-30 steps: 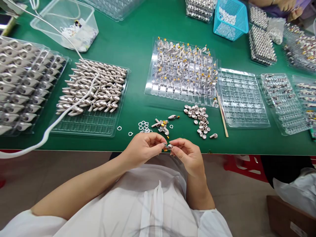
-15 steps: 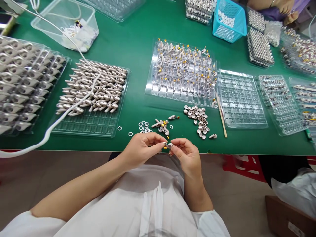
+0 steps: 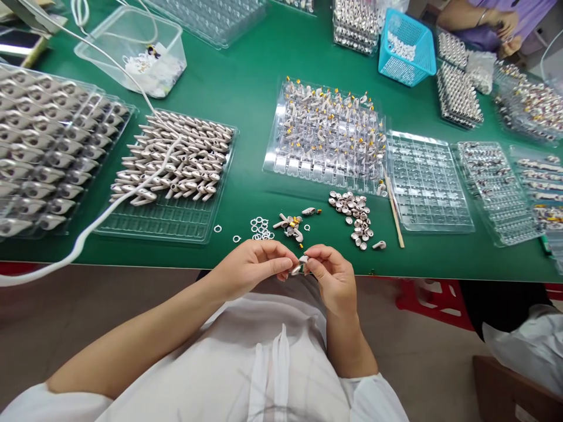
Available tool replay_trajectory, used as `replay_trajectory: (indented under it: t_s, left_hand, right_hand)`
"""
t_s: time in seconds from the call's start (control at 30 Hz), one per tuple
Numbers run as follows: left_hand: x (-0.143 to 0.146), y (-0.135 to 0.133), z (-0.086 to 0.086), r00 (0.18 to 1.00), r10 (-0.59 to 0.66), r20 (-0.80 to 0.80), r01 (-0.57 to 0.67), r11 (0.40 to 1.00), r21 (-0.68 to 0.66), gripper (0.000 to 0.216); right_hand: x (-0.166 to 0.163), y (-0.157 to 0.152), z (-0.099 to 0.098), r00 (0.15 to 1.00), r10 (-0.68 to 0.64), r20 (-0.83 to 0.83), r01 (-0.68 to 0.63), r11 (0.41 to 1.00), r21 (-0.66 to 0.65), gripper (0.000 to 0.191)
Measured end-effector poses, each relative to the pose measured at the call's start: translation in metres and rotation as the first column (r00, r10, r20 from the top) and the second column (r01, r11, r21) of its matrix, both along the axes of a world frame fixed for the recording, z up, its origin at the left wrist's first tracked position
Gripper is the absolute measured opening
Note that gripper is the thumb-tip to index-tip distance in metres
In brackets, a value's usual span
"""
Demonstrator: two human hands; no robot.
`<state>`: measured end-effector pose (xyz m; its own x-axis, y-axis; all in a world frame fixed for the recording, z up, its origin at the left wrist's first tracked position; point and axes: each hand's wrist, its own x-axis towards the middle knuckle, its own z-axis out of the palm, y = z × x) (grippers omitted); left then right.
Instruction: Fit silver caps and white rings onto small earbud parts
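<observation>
Close to the table's front edge, my left hand (image 3: 250,266) and my right hand (image 3: 333,280) meet fingertip to fingertip around a small, pale earbud part (image 3: 303,259). Both hands are closed in a pinch. A shiny rounded piece (image 3: 295,270) shows just below the left fingertips; whether it is joined to the part is unclear. Beyond my hands lies a small heap of earbud stems with yellow flex tabs (image 3: 290,224). White rings (image 3: 259,225) are scattered to its left. Round earbud caps (image 3: 350,206) form a pile to the right, with one loose stem piece (image 3: 379,244) nearby.
A tray of tabbed parts (image 3: 325,135) lies ahead, with a wooden stick (image 3: 394,214) and clear tray (image 3: 428,181) at its right. Left are a tray of pale shells (image 3: 176,158), a white cable (image 3: 94,228) and a plastic bin (image 3: 132,53). A co-worker's hands (image 3: 505,29) are far right.
The held part has turned between my fingertips: a shiny rounded piece now shows below them, and its yellow tab is out of sight. The camera view has shifted slightly.
</observation>
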<state>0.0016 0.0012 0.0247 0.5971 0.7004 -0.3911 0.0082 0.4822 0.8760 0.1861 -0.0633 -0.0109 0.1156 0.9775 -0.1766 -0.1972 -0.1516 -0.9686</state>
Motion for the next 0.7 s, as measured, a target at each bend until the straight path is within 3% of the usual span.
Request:
replay_trajectory:
  t_s: [0.2, 0.3, 0.4, 0.53, 0.6, 0.7]
  left_hand:
    - [0.004, -0.003, -0.008, 0.997, 0.047, 0.068, -0.044, 0.998, -0.051, 0.026]
    - [0.004, -0.005, -0.012, 0.999, 0.02, 0.048, -0.024, 0.996, 0.089, 0.025]
    - [0.004, -0.006, -0.012, 0.999, 0.037, 0.003, -0.036, 0.95, 0.309, 0.021]
    - [0.006, -0.008, -0.01, 0.994, 0.087, -0.065, -0.037, 0.834, 0.55, 0.019]
    - [0.006, -0.009, -0.009, 0.981, 0.148, -0.124, -0.024, 0.729, 0.684, 0.019]
    - [0.004, -0.008, -0.012, 0.939, 0.269, -0.217, 0.046, 0.526, 0.849, 0.022]
  right_hand:
    - [-0.004, 0.003, -0.003, 0.949, 0.029, -0.315, -0.068, 0.991, -0.115, 0.019]
    - [-0.009, 0.006, -0.004, 0.933, 0.01, -0.359, -0.059, 0.99, -0.125, 0.023]
    - [-0.015, 0.008, -0.006, 0.938, 0.02, -0.346, -0.057, 0.994, -0.098, 0.028]
    - [-0.018, 0.006, -0.009, 0.961, 0.072, -0.268, -0.096, 0.992, -0.078, 0.034]
    - [-0.017, 0.005, -0.008, 0.977, 0.112, -0.184, -0.125, 0.99, -0.062, 0.027]
    - [-0.011, 0.002, -0.001, 0.992, 0.104, 0.069, -0.107, 0.994, 0.035, 0.014]
